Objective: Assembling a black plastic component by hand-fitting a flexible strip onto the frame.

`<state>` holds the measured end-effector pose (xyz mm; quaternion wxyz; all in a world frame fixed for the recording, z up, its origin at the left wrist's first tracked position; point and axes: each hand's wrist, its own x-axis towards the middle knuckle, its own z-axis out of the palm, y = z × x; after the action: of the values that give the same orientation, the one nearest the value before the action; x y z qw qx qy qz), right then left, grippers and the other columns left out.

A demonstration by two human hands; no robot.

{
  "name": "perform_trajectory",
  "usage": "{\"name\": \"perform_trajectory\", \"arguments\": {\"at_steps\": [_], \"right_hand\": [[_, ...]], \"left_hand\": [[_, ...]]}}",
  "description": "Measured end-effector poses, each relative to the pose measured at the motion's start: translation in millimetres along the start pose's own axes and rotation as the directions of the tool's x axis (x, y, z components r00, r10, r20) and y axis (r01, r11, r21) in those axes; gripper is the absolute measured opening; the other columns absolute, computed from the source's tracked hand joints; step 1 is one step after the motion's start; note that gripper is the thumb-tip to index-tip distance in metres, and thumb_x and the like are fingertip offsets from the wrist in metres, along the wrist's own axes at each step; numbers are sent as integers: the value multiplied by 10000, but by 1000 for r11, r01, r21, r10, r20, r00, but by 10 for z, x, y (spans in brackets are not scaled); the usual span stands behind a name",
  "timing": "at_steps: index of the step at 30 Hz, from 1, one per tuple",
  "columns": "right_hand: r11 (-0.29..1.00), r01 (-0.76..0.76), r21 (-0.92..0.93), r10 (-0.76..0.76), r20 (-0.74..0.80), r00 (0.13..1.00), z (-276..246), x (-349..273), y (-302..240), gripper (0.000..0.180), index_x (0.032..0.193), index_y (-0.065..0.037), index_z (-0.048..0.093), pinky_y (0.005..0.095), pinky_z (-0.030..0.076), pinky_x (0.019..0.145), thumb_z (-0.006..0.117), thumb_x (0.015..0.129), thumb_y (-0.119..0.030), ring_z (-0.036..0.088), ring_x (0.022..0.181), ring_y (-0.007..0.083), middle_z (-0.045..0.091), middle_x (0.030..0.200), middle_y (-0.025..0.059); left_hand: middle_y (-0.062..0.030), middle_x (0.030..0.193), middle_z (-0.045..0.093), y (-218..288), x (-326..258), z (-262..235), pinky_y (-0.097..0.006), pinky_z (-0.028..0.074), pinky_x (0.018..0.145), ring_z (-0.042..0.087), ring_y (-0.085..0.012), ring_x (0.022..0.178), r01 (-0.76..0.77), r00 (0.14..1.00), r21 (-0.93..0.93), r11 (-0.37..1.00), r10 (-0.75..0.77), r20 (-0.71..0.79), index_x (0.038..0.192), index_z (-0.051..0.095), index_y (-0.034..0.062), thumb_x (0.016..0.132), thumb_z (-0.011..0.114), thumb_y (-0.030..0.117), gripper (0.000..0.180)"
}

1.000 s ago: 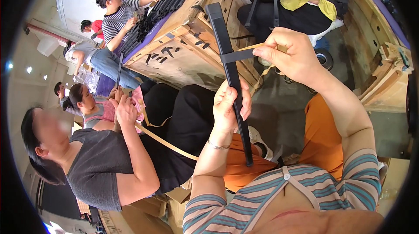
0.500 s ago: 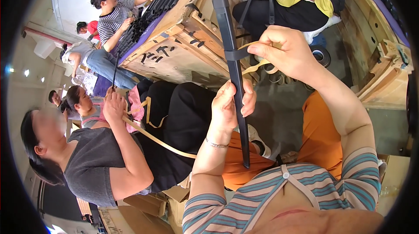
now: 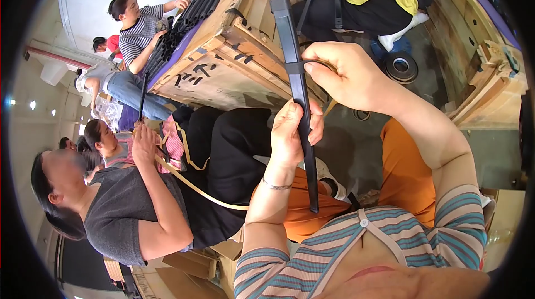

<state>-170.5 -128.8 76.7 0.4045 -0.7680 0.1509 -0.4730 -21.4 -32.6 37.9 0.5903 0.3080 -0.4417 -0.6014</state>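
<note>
In front of the person's chest, over the lap, a long black bar (image 3: 299,88) stands nearly upright in the view, tilted so that its upper end lies a little to the left of its lower one. The left hand (image 3: 286,142) is clamped around the bar near its middle, with the thumb on the left side and the curled fingers on the right, so that the bar runs across the palm between them. The upper half rises clear of this grip; the narrower lower half extends below it, in front of the orange trousers (image 3: 409,159). Whether its tip touches the cloth cannot be told.

Above the left hand, a band of dark tape (image 3: 295,67) crosses the bar. The right hand (image 3: 352,75) is just to the right of the bar at that height, its thumb and forefinger pinched together on the tape's free end. The two hands are apart, the right one higher. Below the right hand, a tan strip (image 3: 331,106) hangs near the bar.

Beyond the bar's upper part is a wooden crate (image 3: 223,84), and farther right, on the floor, a dark tape roll (image 3: 400,67).
</note>
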Motion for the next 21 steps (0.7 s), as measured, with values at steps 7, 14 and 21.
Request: {"name": "perform_trajectory", "arguments": {"at_steps": [7, 14, 21], "right_hand": [[976, -99, 192, 122, -116, 986, 194, 15, 473, 186, 808, 2, 624, 312, 416, 506, 483, 796, -118, 526, 505, 165, 563, 570, 127], [760, -309, 572, 336, 61, 940, 48, 53, 354, 248, 1015, 5, 575, 196, 378, 573, 433, 938, -183, 408, 631, 42, 453, 701, -43], [645, -309, 699, 191, 244, 951, 168, 33, -60, 282, 1032, -7, 544, 166, 242, 417, 548, 888, -250, 291, 481, 6, 374, 617, -77]], "left_hand": [[-65, 560, 436, 16, 3, 141, -236, 285, 358, 392, -123, 397, 45, 972, -25, 999, -38, 233, 849, 522, -68, 885, 488, 399, 470], [-57, 586, 391, 109, -5, 110, -247, 275, 358, 366, -130, 409, 94, 946, -345, 934, 24, 323, 808, 501, -24, 893, 476, 362, 397], [-50, 590, 398, -20, -33, 21, -244, 271, 361, 349, -124, 406, 198, 952, -456, 868, -59, 301, 788, 479, 9, 884, 485, 375, 379]]}}
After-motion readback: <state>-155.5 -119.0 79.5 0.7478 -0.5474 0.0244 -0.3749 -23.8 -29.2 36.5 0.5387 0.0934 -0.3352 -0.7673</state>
